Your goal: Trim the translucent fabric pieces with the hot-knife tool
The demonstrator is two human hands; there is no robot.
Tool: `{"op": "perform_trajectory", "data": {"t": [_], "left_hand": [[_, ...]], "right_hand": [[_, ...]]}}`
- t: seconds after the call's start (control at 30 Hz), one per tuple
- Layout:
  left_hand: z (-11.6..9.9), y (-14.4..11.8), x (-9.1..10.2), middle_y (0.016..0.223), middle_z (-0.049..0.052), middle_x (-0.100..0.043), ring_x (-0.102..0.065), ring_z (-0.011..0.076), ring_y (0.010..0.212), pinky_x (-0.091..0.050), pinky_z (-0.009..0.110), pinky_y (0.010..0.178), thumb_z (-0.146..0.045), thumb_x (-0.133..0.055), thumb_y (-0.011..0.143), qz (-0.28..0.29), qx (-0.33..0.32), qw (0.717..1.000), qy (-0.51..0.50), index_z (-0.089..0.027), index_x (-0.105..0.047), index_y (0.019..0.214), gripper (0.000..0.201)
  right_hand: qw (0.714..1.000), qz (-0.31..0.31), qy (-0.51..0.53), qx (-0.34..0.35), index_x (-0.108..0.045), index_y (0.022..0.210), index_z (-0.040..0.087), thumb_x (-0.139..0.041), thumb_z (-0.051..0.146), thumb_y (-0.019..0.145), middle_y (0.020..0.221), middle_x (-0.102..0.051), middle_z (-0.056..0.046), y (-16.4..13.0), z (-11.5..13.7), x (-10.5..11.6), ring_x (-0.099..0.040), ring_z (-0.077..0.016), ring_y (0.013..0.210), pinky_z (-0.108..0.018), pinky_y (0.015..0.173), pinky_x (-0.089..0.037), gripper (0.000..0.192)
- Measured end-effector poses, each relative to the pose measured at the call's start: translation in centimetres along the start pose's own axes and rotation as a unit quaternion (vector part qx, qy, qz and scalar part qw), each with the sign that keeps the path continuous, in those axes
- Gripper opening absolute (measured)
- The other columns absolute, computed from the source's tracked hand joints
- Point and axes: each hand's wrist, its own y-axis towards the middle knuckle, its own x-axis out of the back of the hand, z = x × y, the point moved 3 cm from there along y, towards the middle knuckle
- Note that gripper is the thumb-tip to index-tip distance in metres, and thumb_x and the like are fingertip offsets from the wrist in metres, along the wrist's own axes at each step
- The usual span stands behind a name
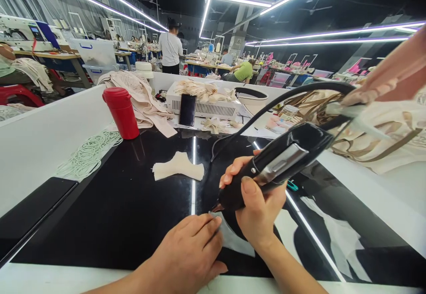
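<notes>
My right hand [254, 201] grips a black corded hand tool [282, 158] with a metal plate on its body, its tip pointing down at the glossy black table [116, 209]. Lying flat beside that tip, my left hand [189, 252] presses on a thin pale fabric piece [233, 238]. The tool's black cable [276, 101] arcs up and away to the right. A separate cream fabric piece [179, 166] lies apart on the black surface, farther from me.
A red flask [121, 112] and a coil of white elastic cord [87, 152] sit at the left. Behind are a phone [187, 110] leaning on a white machine, beige fabric piles [382, 143] at right, and people at distant workstations.
</notes>
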Motion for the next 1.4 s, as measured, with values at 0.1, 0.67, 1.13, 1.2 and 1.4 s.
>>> {"op": "perform_trajectory", "data": {"t": [0.1,0.67,1.13,1.2,1.4], "left_hand": [[0.1,-0.1,-0.2,0.122,0.007,-0.074,-0.068,0.0222,0.114,-0.055,0.034,0.095,-0.047,-0.049,0.107,0.012,0.0,1.0,-0.003,-0.013,-0.067,0.111,0.039],[0.3,0.2,0.8,0.131,0.011,-0.07,-0.069,0.0272,0.115,-0.061,0.042,0.093,-0.043,-0.049,0.107,0.077,-0.011,0.997,-0.001,-0.016,-0.065,0.122,0.034],[0.5,0.5,1.6,0.128,0.012,-0.072,-0.071,0.0261,0.112,-0.063,0.041,0.087,-0.038,-0.033,0.112,0.064,-0.03,0.997,0.009,-0.017,-0.067,0.121,0.041],[0.5,0.5,1.6,0.128,0.012,-0.072,-0.071,0.0265,0.112,-0.064,0.042,0.086,-0.038,-0.034,0.112,0.065,-0.032,0.997,0.009,-0.017,-0.067,0.121,0.041],[0.6,0.4,1.5,0.13,0.013,-0.07,-0.07,0.0265,0.114,-0.063,0.042,0.087,-0.037,-0.036,0.111,0.065,-0.03,0.997,0.003,-0.017,-0.067,0.122,0.039]], "right_hand": [[1.0,-0.003,-0.006,-0.01,-0.051,0.118,0.031,-0.072,0.029,0.094,0.09,-0.064,0.004,0.0,-0.3,-0.1,-0.062,-0.0127,0.066,-0.029,0.058,-0.055,0.031],[0.995,-0.046,-0.093,0.003,-0.059,0.124,0.028,-0.076,0.033,0.09,0.087,-0.064,0.002,-0.9,5.0,4.2,-0.062,-0.0142,0.065,-0.03,0.055,-0.057,0.039],[0.992,-0.05,-0.113,0.013,-0.06,0.126,0.031,-0.072,0.028,0.094,0.09,-0.064,0.001,-1.9,5.3,5.8,-0.063,-0.0145,0.068,-0.031,0.058,-0.057,0.034],[0.992,-0.049,-0.111,0.015,-0.06,0.126,0.031,-0.072,0.028,0.094,0.09,-0.064,0.002,-1.9,5.2,5.6,-0.063,-0.0146,0.068,-0.031,0.058,-0.057,0.034],[0.993,-0.048,-0.105,0.022,-0.06,0.124,0.03,-0.073,0.028,0.093,0.09,-0.064,0.002,-1.9,5.2,5.4,-0.063,-0.0141,0.067,-0.03,0.057,-0.057,0.034]]}}
